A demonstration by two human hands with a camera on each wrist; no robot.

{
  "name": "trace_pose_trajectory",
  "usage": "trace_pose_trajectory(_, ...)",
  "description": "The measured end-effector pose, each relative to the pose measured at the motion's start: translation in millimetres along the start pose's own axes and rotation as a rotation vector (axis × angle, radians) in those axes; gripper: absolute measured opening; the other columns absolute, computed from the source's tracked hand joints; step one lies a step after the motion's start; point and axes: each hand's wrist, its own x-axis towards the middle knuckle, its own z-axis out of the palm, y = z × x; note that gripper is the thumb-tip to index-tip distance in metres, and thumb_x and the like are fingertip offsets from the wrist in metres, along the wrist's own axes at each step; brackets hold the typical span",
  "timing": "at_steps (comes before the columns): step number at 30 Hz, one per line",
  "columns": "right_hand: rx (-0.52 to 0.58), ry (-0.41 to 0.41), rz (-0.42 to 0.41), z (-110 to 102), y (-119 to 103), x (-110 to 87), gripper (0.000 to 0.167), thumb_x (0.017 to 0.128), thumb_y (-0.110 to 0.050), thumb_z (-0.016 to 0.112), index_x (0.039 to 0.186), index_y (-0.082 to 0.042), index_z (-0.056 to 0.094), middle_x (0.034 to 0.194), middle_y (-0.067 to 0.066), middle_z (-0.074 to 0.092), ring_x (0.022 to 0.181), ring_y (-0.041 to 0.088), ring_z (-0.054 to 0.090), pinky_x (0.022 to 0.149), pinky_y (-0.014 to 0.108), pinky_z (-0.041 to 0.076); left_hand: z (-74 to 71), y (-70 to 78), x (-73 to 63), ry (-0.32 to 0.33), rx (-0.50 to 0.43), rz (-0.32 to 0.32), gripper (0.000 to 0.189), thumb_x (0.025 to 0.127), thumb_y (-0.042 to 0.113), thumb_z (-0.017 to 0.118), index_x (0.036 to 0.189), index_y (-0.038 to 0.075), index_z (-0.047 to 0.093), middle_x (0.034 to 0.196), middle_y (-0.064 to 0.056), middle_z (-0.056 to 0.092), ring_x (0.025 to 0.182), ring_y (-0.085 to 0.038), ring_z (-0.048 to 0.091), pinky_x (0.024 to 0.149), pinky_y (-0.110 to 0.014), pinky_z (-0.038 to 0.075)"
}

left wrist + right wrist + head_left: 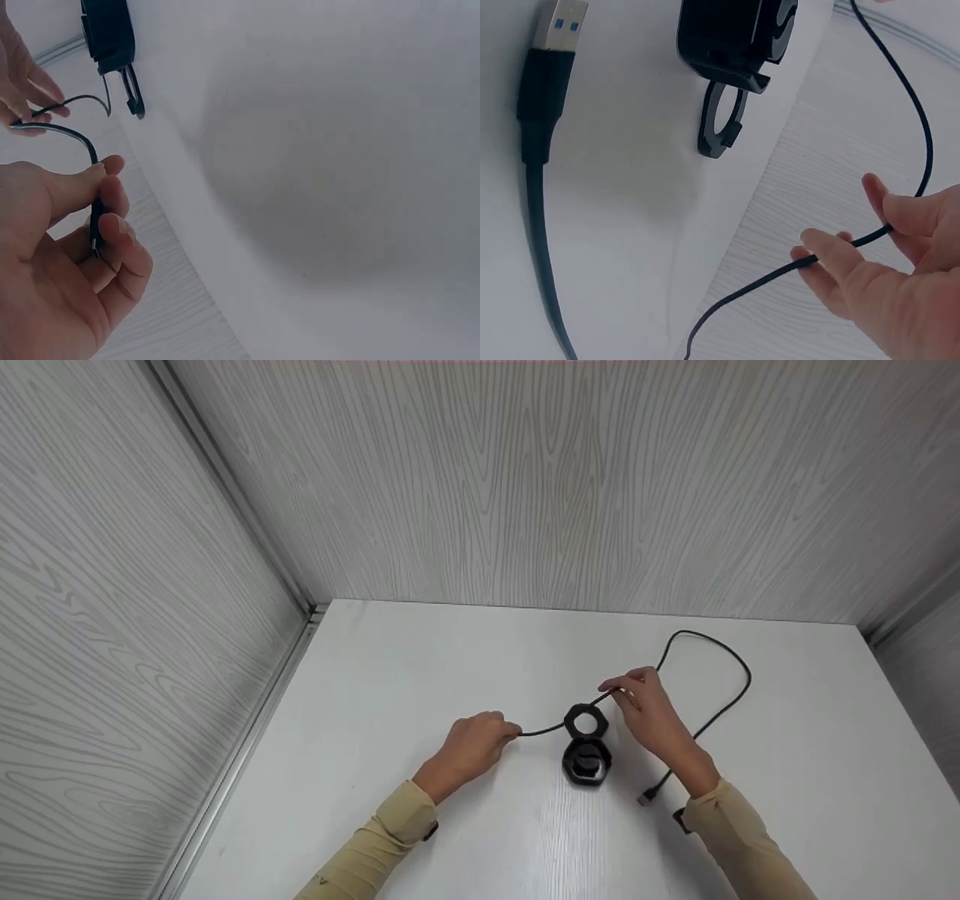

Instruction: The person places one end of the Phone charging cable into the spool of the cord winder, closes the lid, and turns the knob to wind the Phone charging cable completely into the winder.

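A thin black cable with a smooth round jacket (769,277) stretches between both hands about midway between the left and right edges of the white tabletop (405,660). The left hand (471,745) pinches it at one end, where a slim black plug with a small metal tip (96,225) sits among the fingers. The right hand (649,712) grasps it farther along, between thumb and fingers. Beyond that grip the cable loops toward the tabletop's far edge, bends back under the right forearm and ends in a black USB plug with a silver metal shell (547,82), near the right wrist. Between the hands stands a glossy black hexagonal case (587,763), with an open black hexagonal ring (601,725) on its far-edge side; whether the cable touches this ring cannot be told. Tan sleeves (409,810) cover the forearms. Pale wood-grain panels (480,495) rise behind the far edge and beside the left edge.
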Motion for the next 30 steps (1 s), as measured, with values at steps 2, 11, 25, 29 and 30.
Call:
trace_pose_trajectory(2, -0.016, -0.009, -0.005, -2, -5, -4.0, 0.023, 0.106, 0.001, 0.056, 0.118, -0.002, 0.076, 0.120, 0.023, 0.051, 0.110, 0.033, 0.052, 0.095, 0.046, 0.046, 4.7, 4.3, 1.9, -0.015, 0.007, 0.019, 0.017, 0.101, 0.019, 0.071, 0.111, 0.019, 0.084, 0.091, -0.001, 0.076, 0.087, -0.017, 0.073, 0.068, -0.029, 0.058)
trace_pose_trajectory(11, -0.070, -0.125, -0.066, -15, -8, -18.8, 0.024, 0.105, -0.002, 0.059, 0.122, -0.006, 0.075, 0.120, 0.014, 0.062, 0.111, 0.028, 0.065, 0.094, 0.049, 0.052, 19.0, 14.1, 11.0, -0.037, -0.025, 0.058, 0.017, 0.102, 0.029, 0.070, 0.109, 0.023, 0.085, 0.093, 0.003, 0.076, 0.089, -0.015, 0.073, 0.068, -0.030, 0.057)
trace_pose_trajectory(25, -0.083, -0.072, -0.072, -21, -1, -27.3, 0.024, 0.103, 0.001, 0.059, 0.119, -0.005, 0.076, 0.118, 0.016, 0.067, 0.112, 0.033, 0.066, 0.096, 0.056, 0.052, 32.5, 29.1, 16.5, 0.049, -0.033, 0.043, 0.019, 0.104, 0.027, 0.067, 0.105, 0.022, 0.085, 0.085, 0.002, 0.073, 0.078, -0.013, 0.069, 0.062, -0.029, 0.053)
trace_pose_trajectory(29, -0.096, -0.075, -0.065, -19, 3, -33.5, 0.024, 0.103, 0.001, 0.060, 0.119, -0.005, 0.076, 0.120, 0.016, 0.068, 0.115, 0.035, 0.067, 0.098, 0.055, 0.053, 33.9, 29.4, 13.5, 0.066, -0.035, 0.042, 0.017, 0.102, 0.024, 0.069, 0.103, 0.021, 0.086, 0.084, 0.002, 0.074, 0.077, -0.012, 0.070, 0.062, -0.028, 0.054)
trace_pose_trajectory(30, -0.098, -0.074, -0.061, -19, 4, -35.6, 0.024, 0.103, 0.001, 0.060, 0.119, -0.005, 0.076, 0.120, 0.016, 0.069, 0.116, 0.036, 0.067, 0.099, 0.056, 0.053, 34.4, 29.5, 12.6, 0.067, -0.033, 0.041, 0.017, 0.102, 0.023, 0.069, 0.102, 0.020, 0.086, 0.084, 0.002, 0.074, 0.077, -0.011, 0.069, 0.062, -0.028, 0.053)
